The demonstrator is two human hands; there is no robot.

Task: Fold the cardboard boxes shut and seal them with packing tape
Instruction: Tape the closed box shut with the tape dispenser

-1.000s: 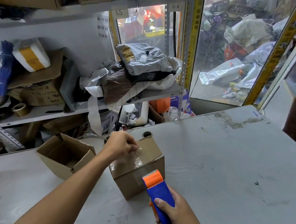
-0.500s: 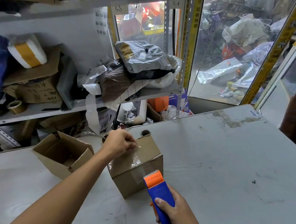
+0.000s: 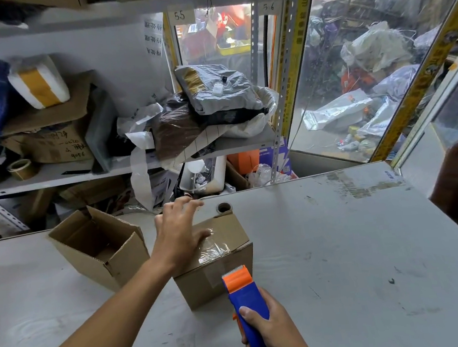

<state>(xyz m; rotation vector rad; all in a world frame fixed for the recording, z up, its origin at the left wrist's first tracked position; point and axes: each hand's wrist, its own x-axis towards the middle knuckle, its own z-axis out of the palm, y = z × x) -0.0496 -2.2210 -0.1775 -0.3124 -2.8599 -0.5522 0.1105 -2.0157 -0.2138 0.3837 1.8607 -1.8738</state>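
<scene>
While right hand (image 3: pixel 269 330) grips dispenser (image 3: pixel 248 309), left hand (image 3: pixel 179 235) spreads open.

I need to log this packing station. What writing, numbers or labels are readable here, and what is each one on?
"55": white tag on the upper shelf rail.
"56": second tag on the same rail, to the right.
Handwriting, partly "0020" and "9056": brown carton on the left shelf; the rest is unclear.
Vertical characters: paper strip on the wall, too blurred to read.
Print on the yellow upright: unreadable.
The taped box and tape dispenser: no text visible.
</scene>
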